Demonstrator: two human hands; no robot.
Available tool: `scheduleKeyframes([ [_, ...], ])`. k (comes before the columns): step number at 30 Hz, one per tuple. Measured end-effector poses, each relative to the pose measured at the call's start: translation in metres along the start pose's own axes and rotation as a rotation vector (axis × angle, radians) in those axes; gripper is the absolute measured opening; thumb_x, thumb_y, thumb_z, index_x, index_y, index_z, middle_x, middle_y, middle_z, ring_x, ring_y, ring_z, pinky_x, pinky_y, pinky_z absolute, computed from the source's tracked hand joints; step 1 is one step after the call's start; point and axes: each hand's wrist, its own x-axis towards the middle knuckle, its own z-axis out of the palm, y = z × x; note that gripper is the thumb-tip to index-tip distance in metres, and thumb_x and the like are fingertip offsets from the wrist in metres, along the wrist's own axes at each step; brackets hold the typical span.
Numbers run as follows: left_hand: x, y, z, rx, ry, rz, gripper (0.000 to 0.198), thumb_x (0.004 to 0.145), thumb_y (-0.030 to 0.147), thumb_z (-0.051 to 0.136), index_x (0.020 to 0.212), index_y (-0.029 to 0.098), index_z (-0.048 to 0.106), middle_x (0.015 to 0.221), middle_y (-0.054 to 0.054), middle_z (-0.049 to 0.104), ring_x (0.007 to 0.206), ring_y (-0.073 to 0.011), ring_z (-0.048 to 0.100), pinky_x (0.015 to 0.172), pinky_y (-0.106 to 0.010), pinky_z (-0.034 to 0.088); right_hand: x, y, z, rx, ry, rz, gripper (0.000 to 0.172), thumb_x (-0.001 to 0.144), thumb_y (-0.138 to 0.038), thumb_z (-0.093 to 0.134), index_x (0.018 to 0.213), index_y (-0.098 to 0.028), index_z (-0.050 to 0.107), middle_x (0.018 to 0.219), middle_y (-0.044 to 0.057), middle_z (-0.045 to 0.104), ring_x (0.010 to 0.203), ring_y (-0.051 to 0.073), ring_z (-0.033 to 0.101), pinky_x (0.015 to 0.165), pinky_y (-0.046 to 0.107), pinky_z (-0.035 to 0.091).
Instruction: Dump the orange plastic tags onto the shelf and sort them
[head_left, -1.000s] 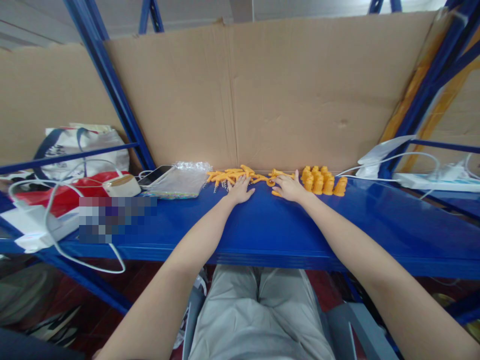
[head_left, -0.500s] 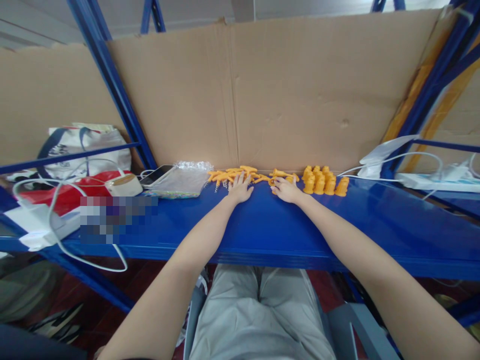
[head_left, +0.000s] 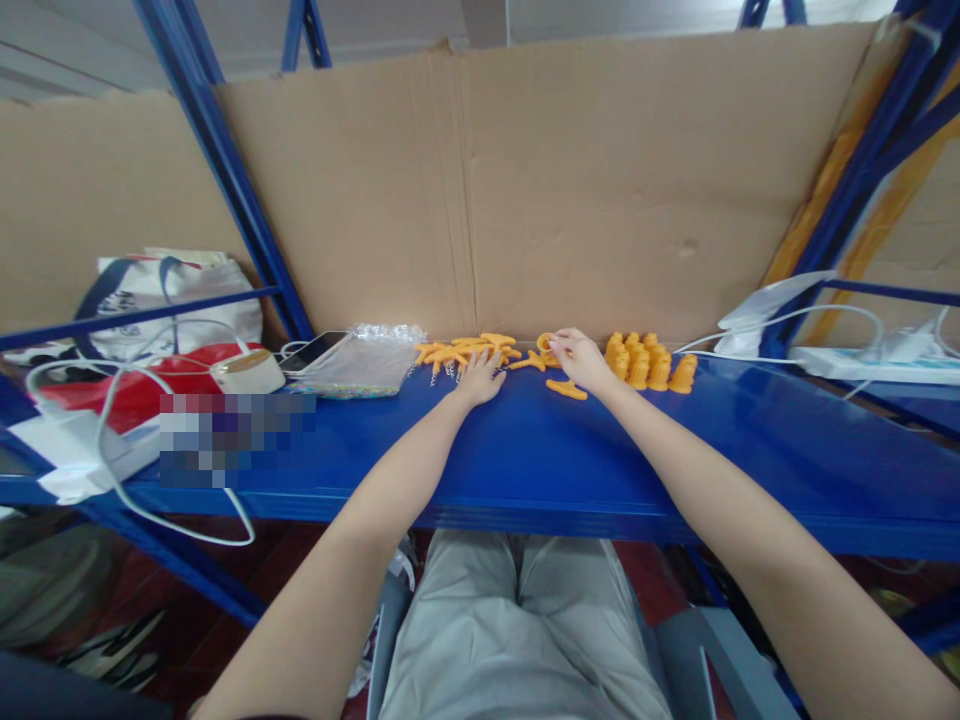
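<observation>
Fingers spread, my left hand [head_left: 480,379] lies flat at the front of a heap of orange corkscrews [head_left: 454,354] with T-shaped handles and metal spirals. My right hand [head_left: 583,360] is closed on an orange ring-shaped piece [head_left: 545,343], which it holds by the edge at the fingertips; the fingers hide part of it. Just below that hand, a single orange T-shaped handle [head_left: 566,389] lies on the blue shelf. Another orange T-shaped piece [head_left: 531,361] lies between the two hands. To the right, several orange bell-shaped sleeves [head_left: 649,362] stand upright in rows.
Cardboard [head_left: 600,180] walls off the back of the blue shelf [head_left: 525,460]. On the left are a clear plastic bag [head_left: 360,365], a phone [head_left: 319,350], a white charger [head_left: 246,371] and looping cables. A power strip [head_left: 877,365] lies at the right.
My right hand has risen slightly from the shelf, with the ring-shaped piece now showing at its fingertips. A T-shaped handle now lies nearer to me below it. My left hand stays put.
</observation>
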Motion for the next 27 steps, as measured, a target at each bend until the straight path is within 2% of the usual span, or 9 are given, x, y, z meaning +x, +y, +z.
scheduleKeyframes([
  [5,-0.007,0.014,-0.008,-0.020,0.103,0.093,0.052,0.095,0.031,0.050,0.145,0.021,0.053,0.160,-0.012,0.042,0.152,-0.0326,0.029,0.123,-0.056,0.024,0.004,0.004,-0.004,0.080,0.103,0.057,0.052,0.103,-0.036,0.029,0.102,-0.017,0.078,0.120,0.013,0.067,0.114,0.025,0.062,0.100,0.038,0.048],
  [9,-0.009,0.021,-0.011,-0.055,0.147,0.227,0.054,0.094,0.026,0.049,0.147,0.015,0.049,0.157,-0.014,0.046,0.149,-0.0290,0.035,0.124,-0.052,0.025,0.007,0.002,-0.009,0.113,0.164,0.073,0.055,0.104,-0.042,0.029,0.101,-0.018,0.079,0.119,0.012,0.068,0.116,0.025,0.061,0.103,0.039,0.046],
  [14,-0.011,0.024,-0.011,-0.047,0.180,0.288,0.054,0.094,0.024,0.049,0.146,0.008,0.048,0.157,-0.018,0.045,0.148,-0.0283,0.038,0.123,-0.049,0.027,0.009,-0.002,-0.015,0.208,0.224,0.075,0.052,0.102,-0.039,0.034,0.085,-0.019,0.079,0.114,0.011,0.073,0.116,0.024,0.061,0.104,0.040,0.045],
  [21,-0.012,0.025,-0.009,-0.064,0.272,0.353,0.047,0.096,0.026,0.050,0.142,0.016,0.052,0.151,-0.015,0.052,0.144,-0.0275,0.045,0.121,-0.051,0.032,0.012,-0.007,-0.018,0.435,0.246,-0.032,0.042,0.095,-0.038,0.050,0.064,-0.022,0.074,0.091,0.008,0.077,0.100,0.023,0.069,0.096,0.041,0.050],
  [24,-0.013,0.028,-0.010,-0.075,0.295,0.369,0.044,0.097,0.028,0.051,0.139,0.017,0.055,0.147,-0.015,0.057,0.141,-0.0280,0.048,0.120,-0.051,0.033,0.011,-0.015,-0.022,0.534,0.253,-0.032,0.037,0.092,-0.034,0.053,0.064,-0.021,0.074,0.088,0.008,0.077,0.099,0.023,0.070,0.097,0.041,0.050],
  [27,-0.014,0.031,-0.011,-0.113,0.311,0.401,0.040,0.098,0.028,0.051,0.135,0.016,0.057,0.142,-0.015,0.061,0.139,-0.0277,0.051,0.119,-0.049,0.035,0.008,-0.027,-0.026,0.653,0.255,0.017,0.031,0.091,-0.030,0.053,0.073,-0.020,0.076,0.083,0.007,0.077,0.097,0.022,0.071,0.098,0.041,0.050],
])
